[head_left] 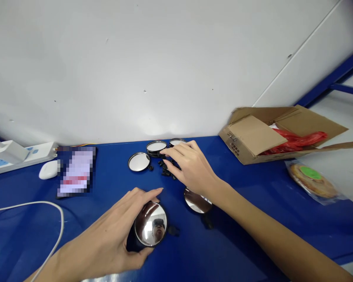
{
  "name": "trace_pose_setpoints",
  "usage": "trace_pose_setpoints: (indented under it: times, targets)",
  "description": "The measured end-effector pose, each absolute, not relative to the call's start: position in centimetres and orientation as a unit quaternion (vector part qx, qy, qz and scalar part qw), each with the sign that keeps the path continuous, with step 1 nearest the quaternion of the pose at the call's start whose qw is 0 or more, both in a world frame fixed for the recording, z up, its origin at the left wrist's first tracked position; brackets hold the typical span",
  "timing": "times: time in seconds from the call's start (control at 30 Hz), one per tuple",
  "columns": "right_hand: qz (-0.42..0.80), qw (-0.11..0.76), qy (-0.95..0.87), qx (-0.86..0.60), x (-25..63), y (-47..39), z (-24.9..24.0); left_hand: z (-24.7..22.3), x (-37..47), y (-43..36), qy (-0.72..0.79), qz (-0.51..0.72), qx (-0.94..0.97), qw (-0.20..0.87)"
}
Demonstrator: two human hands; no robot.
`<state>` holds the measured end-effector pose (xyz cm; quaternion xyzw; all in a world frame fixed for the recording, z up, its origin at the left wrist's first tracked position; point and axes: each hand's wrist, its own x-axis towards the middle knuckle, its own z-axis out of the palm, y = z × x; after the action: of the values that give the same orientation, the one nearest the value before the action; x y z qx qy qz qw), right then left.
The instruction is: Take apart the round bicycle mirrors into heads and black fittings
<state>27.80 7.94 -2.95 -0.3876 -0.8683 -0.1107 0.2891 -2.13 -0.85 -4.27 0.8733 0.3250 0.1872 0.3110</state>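
Observation:
My left hand (117, 231) grips a small round convex mirror (151, 224) on its black base, low over the blue table (253, 203). My right hand (191, 166) reaches forward with fingertips down on a cluster of small black parts (165, 169). Behind those parts lie three more round mirrors: one (139, 161) at the left, and two (156, 147) (176, 141) close together near the wall. Another mirror (196, 201) lies face up under my right wrist, partly hidden by it.
An open cardboard box (253, 137) with a red plastic bag (297, 141) sits at the right. A wrapped round pastry (312, 180) lies beyond it. At the left are a phone (75, 170), a white earbud case (48, 170), a power strip (32, 152) and a white cable (47, 203).

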Motion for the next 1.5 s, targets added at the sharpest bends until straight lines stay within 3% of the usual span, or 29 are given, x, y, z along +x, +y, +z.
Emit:
trace_pose_setpoints:
  times: [0.23,0.33,0.63,0.87,1.13,1.27,1.5]
  targets:
    - [0.015,0.367,-0.848,-0.383,27.2,4.9,-3.0,-5.1,-2.0,-0.6,0.351,0.237,0.864,0.274]
    - [0.074,0.359,-0.868,-0.336,27.0,3.6,-3.0,-5.4,-1.9,-0.3,0.390,0.280,0.837,0.262]
    - [-0.017,0.277,-0.920,-0.277,26.4,3.0,-4.0,-4.9,-2.3,0.4,0.438,0.319,0.780,0.313]
    - [-0.075,0.329,-0.896,-0.289,24.0,1.5,-4.9,-4.9,-1.7,-0.2,0.416,0.252,0.833,0.264]
    - [-0.078,0.344,-0.882,-0.312,22.5,-0.3,-5.3,-5.2,-2.1,0.2,0.388,0.261,0.858,0.210]
    - [-0.011,0.308,-0.913,-0.267,23.4,0.4,-5.0,-4.2,-2.2,0.5,0.352,0.237,0.869,0.255]
    - [0.224,0.244,-0.912,-0.241,24.7,0.7,-3.3,-2.8,-2.7,1.0,0.329,0.204,0.871,0.304]
